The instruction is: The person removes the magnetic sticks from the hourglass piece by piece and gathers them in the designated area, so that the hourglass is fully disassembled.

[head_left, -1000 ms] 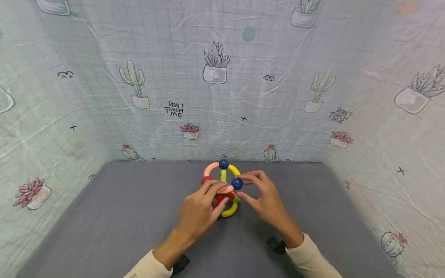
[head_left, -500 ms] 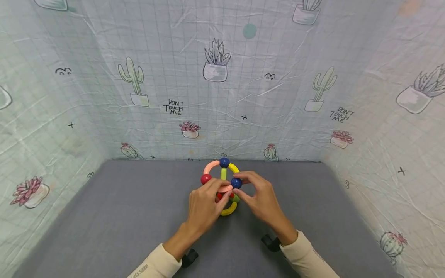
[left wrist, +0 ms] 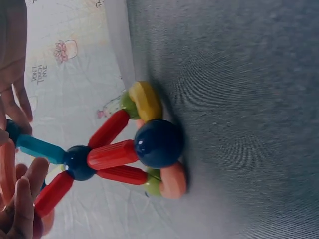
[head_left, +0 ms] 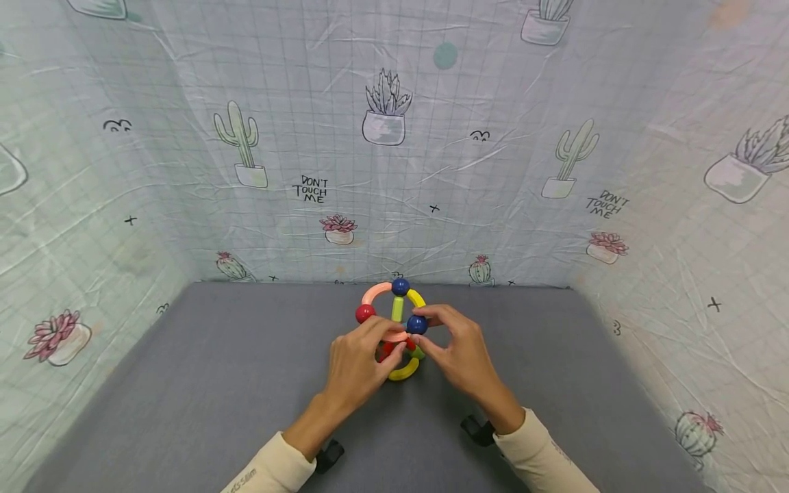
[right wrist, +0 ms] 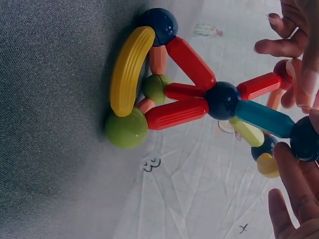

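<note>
A magnetic stick-and-ball model stands on the grey table, seen in all three views. Its base has a yellow curved stick (right wrist: pixel 132 72) and a green ball (right wrist: pixel 127 128); red sticks (right wrist: pixel 177 113) rise to a central blue ball (right wrist: pixel 223 100). A teal stick (right wrist: pixel 265 118) leads outward to a blue ball (head_left: pixel 416 324), which my right hand (head_left: pixel 459 349) pinches between thumb and fingertips. My left hand (head_left: pixel 357 359) pinches a pink curved stick (head_left: pixel 396 336), its end right at that ball. Above are a light green stick (head_left: pixel 398 309) and a red ball (head_left: pixel 366 313). My left hand partly hides the base.
The grey table (head_left: pixel 246 356) stretches out on both sides of the model. Behind and beside it hangs a wrinkled cloth (head_left: pixel 431 171) printed with potted cacti. A black strap (head_left: pixel 477 430) shows at the right wrist, another strap (head_left: pixel 329 455) at the left.
My right thumb and fingers have closed in on the blue ball. My left hand has shifted slightly, and the pink stick has changed its angle. The model stays in nearly the same place.
</note>
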`<state>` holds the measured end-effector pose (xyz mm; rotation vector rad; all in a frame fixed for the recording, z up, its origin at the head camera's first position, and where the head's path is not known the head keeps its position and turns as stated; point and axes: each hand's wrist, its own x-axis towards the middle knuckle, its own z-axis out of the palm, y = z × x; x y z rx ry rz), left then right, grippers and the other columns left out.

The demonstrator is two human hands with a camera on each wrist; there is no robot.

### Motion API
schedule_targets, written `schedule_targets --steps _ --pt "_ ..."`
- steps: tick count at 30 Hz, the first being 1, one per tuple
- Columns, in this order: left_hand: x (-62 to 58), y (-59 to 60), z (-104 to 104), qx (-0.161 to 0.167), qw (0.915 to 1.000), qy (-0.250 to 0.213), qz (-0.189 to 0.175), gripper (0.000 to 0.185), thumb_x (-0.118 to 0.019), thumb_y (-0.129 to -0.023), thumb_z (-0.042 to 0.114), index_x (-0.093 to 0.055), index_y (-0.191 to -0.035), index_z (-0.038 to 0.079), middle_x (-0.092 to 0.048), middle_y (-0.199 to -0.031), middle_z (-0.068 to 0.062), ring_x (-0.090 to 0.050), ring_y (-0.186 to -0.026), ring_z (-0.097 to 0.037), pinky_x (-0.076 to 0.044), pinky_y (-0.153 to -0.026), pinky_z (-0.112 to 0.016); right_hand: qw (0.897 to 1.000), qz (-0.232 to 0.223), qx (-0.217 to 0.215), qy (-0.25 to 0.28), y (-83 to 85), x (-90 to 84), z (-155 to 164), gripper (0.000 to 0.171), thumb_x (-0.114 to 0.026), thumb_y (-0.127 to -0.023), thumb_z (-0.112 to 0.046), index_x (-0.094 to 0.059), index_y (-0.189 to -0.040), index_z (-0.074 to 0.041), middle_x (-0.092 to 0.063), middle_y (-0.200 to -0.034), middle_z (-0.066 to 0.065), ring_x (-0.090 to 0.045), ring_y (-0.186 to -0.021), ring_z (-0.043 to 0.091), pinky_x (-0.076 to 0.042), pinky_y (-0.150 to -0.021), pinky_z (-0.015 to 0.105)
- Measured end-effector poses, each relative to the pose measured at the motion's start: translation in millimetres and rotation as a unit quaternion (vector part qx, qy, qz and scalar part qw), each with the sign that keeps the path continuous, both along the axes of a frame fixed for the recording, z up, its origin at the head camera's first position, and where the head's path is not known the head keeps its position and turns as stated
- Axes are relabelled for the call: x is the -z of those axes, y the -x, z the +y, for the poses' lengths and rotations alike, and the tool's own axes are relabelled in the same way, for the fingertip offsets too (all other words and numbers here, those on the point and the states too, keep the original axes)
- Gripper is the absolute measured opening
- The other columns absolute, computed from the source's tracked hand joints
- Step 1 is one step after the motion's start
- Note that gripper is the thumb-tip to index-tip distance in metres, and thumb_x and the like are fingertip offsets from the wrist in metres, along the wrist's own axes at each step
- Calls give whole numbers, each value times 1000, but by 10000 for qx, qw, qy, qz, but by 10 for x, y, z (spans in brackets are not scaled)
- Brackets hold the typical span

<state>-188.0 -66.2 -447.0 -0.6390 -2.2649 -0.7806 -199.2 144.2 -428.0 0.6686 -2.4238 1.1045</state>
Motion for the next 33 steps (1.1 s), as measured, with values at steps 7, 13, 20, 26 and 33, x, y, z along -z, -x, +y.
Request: schedule_targets --steps 7,13,20,26,33 --pt "97 -49 -78 -81 9974 -596 408 34 -91 -85 23 -78 -115 11 -75 -120 -6 -59 -59 -6 -45 -52 -15 10000 62 12 2 -3 -2 -12 43 -88 -88 -18 -73 -129 -16 -75 -121 -3 -73 -102 12 -61 -95 44" --pt "205 -136 -115 -400 9850 -1671 170 35 -89 -87 18 -72 -116 9 -65 -108 -7 -69 -67 -13 -53 -53 -19 10000 59 56 -9 -16 -12 -27 44 -89 -88 -18 -73 -129 -16 -75 -120 -2 -73 -102 13 -61 -95 44" --pt "248 -195 21 -462 9425 -3099 -1165 46 -84 -94 31 -58 -126 11 -71 -110 -6 -69 -60 -7 -58 -57 -25 9999 -30 82 76 -31 -24 -39 45 -89 -87 -16 -73 -128 -17 -75 -119 -1 -73 -102 14 -61 -97 47" --pt "201 -188 167 205 8682 -4495 -2092 49 -78 -99 28 -48 -133 10 -72 -115 -12 -79 -71 -30 -63 -59 -35 9999 -85 109 93 -28 -18 -43 44 -89 -87 -17 -73 -128 -18 -75 -119 -2 -74 -102 14 -60 -98 47" --pt "184 -170 182 62 8555 -4717 -2136 43 -79 -97 10 -50 -129 7 -70 -107 -15 -74 -77 -46 -63 -61 -34 9999 -29 118 122 -15 -11 -47 44 -90 -86 -15 -73 -127 -17 -76 -118 1 -75 -102 16 -61 -97 48"
